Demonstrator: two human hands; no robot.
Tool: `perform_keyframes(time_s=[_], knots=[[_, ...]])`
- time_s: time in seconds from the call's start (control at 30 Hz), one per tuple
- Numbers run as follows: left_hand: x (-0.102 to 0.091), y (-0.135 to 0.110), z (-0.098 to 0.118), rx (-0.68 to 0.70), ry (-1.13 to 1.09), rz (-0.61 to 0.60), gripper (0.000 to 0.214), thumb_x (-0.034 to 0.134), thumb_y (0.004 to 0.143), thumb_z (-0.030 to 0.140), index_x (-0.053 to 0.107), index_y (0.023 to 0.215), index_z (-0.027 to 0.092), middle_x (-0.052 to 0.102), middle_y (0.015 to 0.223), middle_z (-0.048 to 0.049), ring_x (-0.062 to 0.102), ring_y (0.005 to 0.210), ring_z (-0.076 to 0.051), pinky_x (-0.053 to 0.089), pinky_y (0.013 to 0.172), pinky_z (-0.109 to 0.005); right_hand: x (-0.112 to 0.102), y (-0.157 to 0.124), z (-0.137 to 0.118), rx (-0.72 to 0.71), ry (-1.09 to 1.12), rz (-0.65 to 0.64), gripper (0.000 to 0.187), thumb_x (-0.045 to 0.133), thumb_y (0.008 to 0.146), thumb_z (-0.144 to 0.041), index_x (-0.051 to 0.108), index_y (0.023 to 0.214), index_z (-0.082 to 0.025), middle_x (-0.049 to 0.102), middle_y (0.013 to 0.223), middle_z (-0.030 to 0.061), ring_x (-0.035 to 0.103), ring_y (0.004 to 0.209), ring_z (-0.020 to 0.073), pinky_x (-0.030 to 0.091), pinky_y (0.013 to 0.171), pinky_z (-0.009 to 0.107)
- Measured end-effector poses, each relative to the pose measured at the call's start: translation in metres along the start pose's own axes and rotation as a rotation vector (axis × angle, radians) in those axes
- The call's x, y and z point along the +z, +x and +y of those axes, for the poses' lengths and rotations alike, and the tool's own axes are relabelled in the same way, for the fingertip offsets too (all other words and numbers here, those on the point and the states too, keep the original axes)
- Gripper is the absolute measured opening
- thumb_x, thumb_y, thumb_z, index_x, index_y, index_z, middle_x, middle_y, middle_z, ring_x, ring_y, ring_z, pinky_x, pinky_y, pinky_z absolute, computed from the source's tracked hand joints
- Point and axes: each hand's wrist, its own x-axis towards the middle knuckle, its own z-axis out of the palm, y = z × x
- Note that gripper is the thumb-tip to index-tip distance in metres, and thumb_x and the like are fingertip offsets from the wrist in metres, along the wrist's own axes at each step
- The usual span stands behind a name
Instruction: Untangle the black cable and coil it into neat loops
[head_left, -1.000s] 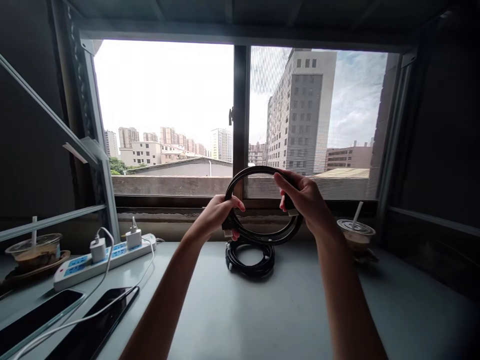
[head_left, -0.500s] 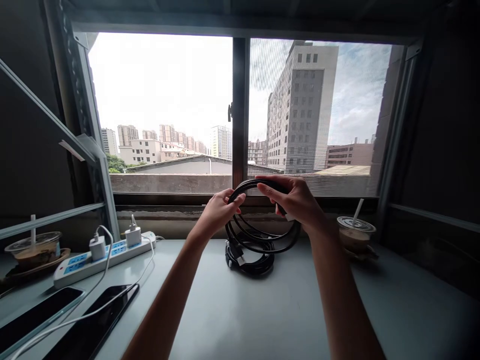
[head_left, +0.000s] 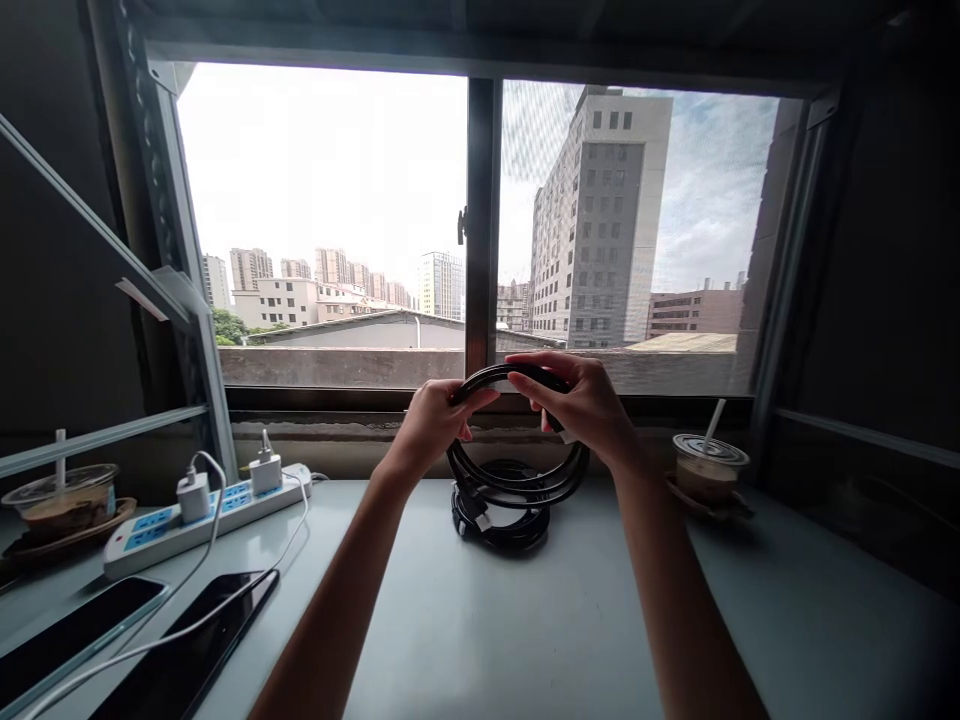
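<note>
Both my hands hold a coiled black cable (head_left: 517,488) upright above the grey table (head_left: 525,630), in front of the window. My left hand (head_left: 433,420) grips the upper left of the loop, fingers wrapped round it. My right hand (head_left: 581,398) pinches the top right of the loop, with a small white tag showing under its fingers. A cable plug hangs at the loop's lower left. Right beneath lies a second coil of black cable (head_left: 501,525) flat on the table.
A white power strip (head_left: 202,510) with two chargers lies at the left, its white cords running to two dark phones (head_left: 187,650) near the front edge. Iced drinks with straws stand at the far left (head_left: 60,495) and at the right (head_left: 709,465). A metal shelf frame rises left.
The loop has been drawn into a smaller coil of several turns. Both hands moved up to its top and closer together, and the plug end now dangles at the lower left.
</note>
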Motion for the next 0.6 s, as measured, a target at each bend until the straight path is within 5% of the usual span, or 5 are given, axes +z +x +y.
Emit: perform_keyframes(time_s=[0.2,0.4,0.6], knots=[[-0.001,-0.003,0.006,-0.051,-0.155,-0.048,0.041,0.062,0.072,0.055,0.055,0.064,0.016,0.040,0.037,0.0070,0.054,0.039,-0.012,0.036,0.041,-0.018,0.004,0.002,0.009,-0.052,-0.061,-0.066,0.040,0.065,0.075,-0.045,0.068,0.105,-0.018,0.058,0.058,-0.0035,0.048,0.037,0.0053,0.039,0.036,0.019],[-0.007,-0.007,0.014,-0.115,-0.201,-0.108,0.055,0.055,0.076,0.060,0.038,0.046,0.018,0.039,0.034,0.0045,0.038,0.028,-0.006,0.028,0.034,-0.018,0.015,0.001,0.010,-0.101,-0.207,-0.153,0.037,0.060,0.079,-0.046,0.067,0.107,-0.022,0.064,0.063,-0.0029,0.051,0.037,0.0060,0.041,0.043,0.021],[-0.010,-0.006,0.017,-0.245,-0.294,0.071,0.056,0.062,0.074,0.056,0.033,0.044,0.017,0.030,0.035,0.0068,0.023,0.031,-0.002,0.019,0.033,-0.016,0.025,0.003,0.013,-0.239,-0.395,0.099,0.039,0.069,0.072,-0.044,0.064,0.106,-0.026,0.068,0.090,-0.0001,0.064,0.075,0.0156,0.048,0.063,0.028]])
